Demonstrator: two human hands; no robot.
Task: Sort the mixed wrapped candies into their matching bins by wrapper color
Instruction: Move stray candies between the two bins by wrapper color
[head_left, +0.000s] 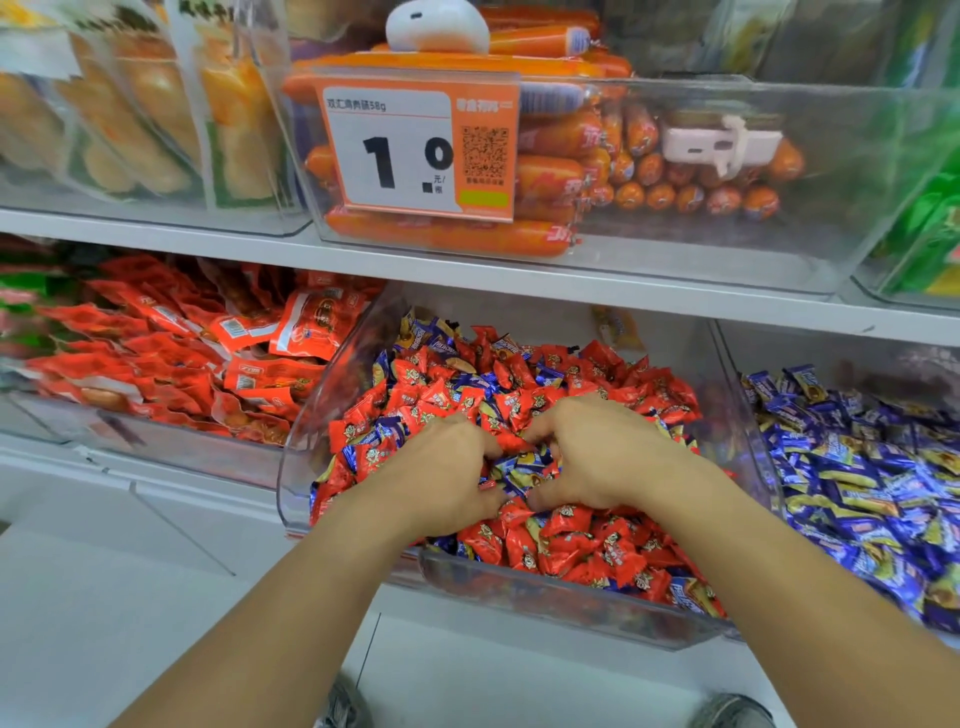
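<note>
clear mixed bin (519, 597) of red candies (571, 540), left hand (441, 467) and right hand (597, 457) cupped together – both closed round blue candies (522, 467)

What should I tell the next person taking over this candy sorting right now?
Left hand and right hand: both down in the middle bin, fingers closing around a small cluster of blue candies.
Middle bin: mostly red candies, with blue ones scattered through.
Blue bin, to the right, holds only blue.
Done: nothing certain.
Left: move the gathered blue ones right, then keep picking out the rest.
</note>
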